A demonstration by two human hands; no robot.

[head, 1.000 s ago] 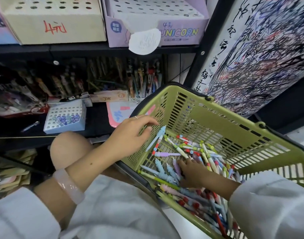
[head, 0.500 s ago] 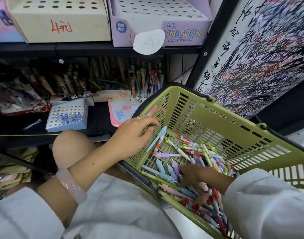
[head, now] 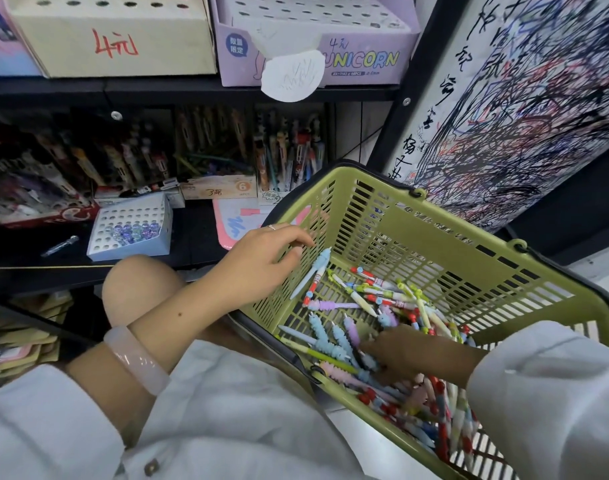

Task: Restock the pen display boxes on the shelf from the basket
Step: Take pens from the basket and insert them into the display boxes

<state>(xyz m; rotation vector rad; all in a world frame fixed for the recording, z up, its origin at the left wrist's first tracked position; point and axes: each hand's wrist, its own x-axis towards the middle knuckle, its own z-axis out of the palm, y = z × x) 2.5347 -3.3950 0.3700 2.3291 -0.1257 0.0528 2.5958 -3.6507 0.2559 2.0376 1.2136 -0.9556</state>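
A green plastic basket (head: 445, 237) is tilted toward me, with several colourful pens (head: 375, 299) piled in its lower corner. My left hand (head: 261, 261) grips the basket's left wall, thumb inside next to a light blue pen (head: 313, 271) that leans on the mesh. Deep in the pile, my right hand (head: 407, 355) has its fingertips buried among the pens, so its hold is hidden. On the lower shelf sits a white display box (head: 130, 226) with rows of holes, a few filled with bead-topped pens. Above stand a cream box (head: 116, 36) and a purple Unicorn box (head: 317, 43).
A loose pen (head: 59, 245) lies on the black shelf (head: 192, 237) left of the white box. Packed pen holders (head: 289, 157) fill the back of the shelf. A scribbled test sheet (head: 524, 109) hangs on the right. My knee (head: 140, 289) is in front of the shelf edge.
My right hand has slid down and back through the pile toward me. The left hand has kept its place on the basket wall. The view has shifted slightly.
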